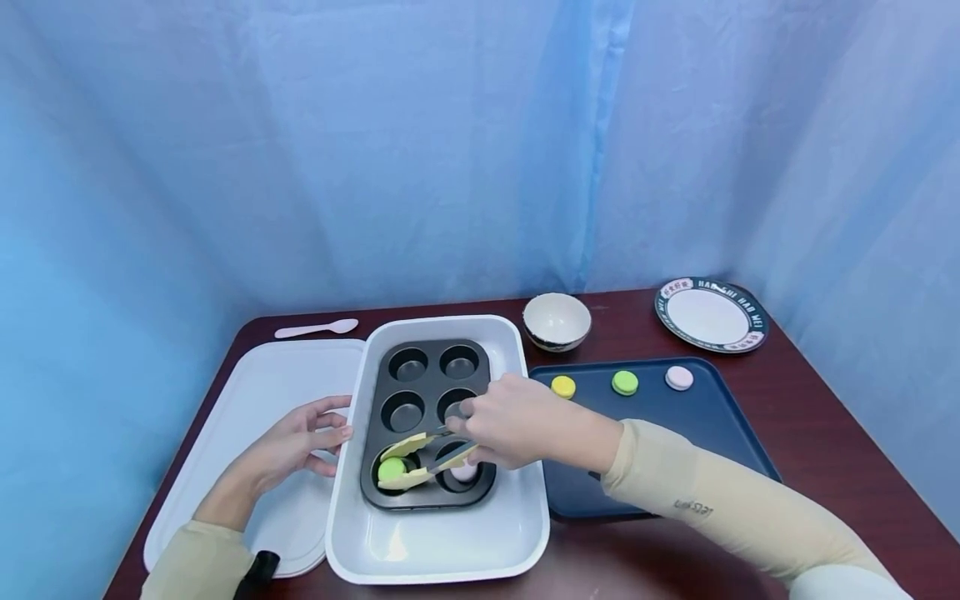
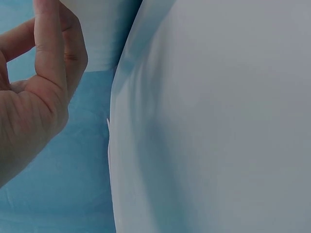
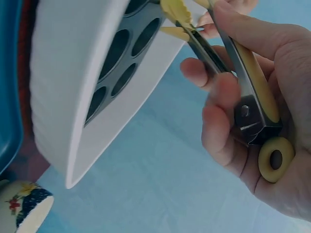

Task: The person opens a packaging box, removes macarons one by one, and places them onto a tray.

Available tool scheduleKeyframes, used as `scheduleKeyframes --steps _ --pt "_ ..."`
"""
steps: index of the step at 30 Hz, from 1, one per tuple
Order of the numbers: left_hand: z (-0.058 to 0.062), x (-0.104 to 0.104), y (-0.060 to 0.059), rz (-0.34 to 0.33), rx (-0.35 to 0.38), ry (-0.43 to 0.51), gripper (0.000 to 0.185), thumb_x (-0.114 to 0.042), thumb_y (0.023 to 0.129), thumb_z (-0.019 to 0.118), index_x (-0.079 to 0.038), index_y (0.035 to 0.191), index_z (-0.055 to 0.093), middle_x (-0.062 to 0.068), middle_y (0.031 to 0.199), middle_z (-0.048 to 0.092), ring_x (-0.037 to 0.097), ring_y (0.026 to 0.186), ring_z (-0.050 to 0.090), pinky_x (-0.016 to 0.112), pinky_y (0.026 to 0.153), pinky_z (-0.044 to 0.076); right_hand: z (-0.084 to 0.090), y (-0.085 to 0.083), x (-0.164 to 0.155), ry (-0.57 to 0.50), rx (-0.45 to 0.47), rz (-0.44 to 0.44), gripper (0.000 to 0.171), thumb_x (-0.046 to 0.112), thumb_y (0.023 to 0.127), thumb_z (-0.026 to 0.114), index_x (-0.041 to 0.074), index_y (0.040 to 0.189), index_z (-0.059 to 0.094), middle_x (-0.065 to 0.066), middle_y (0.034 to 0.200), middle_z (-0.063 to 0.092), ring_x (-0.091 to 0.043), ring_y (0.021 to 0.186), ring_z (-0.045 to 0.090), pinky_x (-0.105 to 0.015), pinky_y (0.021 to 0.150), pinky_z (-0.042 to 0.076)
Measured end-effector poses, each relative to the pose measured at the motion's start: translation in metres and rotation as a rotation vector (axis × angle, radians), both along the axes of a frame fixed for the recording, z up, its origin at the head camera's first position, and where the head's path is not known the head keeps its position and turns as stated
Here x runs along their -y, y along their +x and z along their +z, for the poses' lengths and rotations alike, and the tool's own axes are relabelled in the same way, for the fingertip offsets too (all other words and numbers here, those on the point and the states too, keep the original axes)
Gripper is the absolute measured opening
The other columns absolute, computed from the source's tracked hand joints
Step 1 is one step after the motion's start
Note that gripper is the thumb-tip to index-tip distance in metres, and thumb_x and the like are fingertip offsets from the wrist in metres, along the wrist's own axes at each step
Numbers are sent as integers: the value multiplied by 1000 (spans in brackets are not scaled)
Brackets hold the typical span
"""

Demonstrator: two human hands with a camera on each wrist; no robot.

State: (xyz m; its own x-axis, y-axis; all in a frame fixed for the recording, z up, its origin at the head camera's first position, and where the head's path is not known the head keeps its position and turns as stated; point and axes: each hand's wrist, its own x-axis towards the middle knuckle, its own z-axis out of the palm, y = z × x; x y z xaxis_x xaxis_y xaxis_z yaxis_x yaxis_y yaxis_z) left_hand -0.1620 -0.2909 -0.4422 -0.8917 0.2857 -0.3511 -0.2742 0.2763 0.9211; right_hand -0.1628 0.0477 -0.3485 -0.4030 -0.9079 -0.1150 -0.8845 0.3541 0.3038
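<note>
The right hand (image 1: 517, 421) covers part of the pan (image 1: 427, 425) and all but a sliver of the pink macaron (image 1: 463, 472). Tongs (image 1: 423, 458) hide part of the green macaron (image 1: 391, 469). The left wrist view shows only blurred white – the left hand (image 2: 34, 92) cut off at the edge.

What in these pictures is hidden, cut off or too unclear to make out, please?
- Head view: the right hand covers part of the pink macaron and a muffin tin cup.
- Left wrist view: the left hand is cut off by the edge.
- Right wrist view: the tongs tips run off the top.
</note>
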Motion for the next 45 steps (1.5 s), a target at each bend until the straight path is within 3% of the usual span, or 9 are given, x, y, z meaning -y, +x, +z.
scheduleKeyframes --steps 6,15,29,36,41,45 --pt "-6 -5 -3 -11 -7 12 67 -20 97 70 -4 153 37 21 121 59 27 86 68 46 73 63 -4 -6 -15 -56 -2 35 45 53 97 63 21 129 68 6 94 67 -10 45 45 -22 39 34" --pt "-10 -8 -3 -17 -7 15 66 -20 97 70 -4 153 38 21 121 60 28 86 70 47 73 63 5 -10 -44 -216 -30 86 47 50 96 67 20 131 68 4 94 65 -6 41 38 -19 37 26" --pt "-8 -1 4 -22 8 26 69 -22 98 70 -3 154 35 20 119 59 26 88 68 48 74 63 15 -13 -94 -332 50 70 49 46 92 73 19 133 68 7 95 65 0 46 40 -13 40 28" --pt "-5 -2 2 4 -24 7 67 -21 97 70 -4 153 38 20 117 59 27 90 68 48 73 63 27 -15 -131 -427 31 57 49 41 89 78 18 131 70 11 90 62 3 47 32 -14 41 21" --pt "-3 0 2 13 -27 -2 67 -21 96 71 -5 153 38 20 118 60 27 90 69 48 73 63 33 -13 -167 -504 21 43 45 48 94 70 16 126 73 12 92 62 7 50 32 -10 42 28" --pt "-4 0 3 10 -32 5 67 -21 97 71 -5 153 38 21 121 59 28 91 69 48 73 63 33 -10 -204 -536 3 -20 46 44 89 78 15 124 74 13 98 66 11 53 37 -11 43 31"
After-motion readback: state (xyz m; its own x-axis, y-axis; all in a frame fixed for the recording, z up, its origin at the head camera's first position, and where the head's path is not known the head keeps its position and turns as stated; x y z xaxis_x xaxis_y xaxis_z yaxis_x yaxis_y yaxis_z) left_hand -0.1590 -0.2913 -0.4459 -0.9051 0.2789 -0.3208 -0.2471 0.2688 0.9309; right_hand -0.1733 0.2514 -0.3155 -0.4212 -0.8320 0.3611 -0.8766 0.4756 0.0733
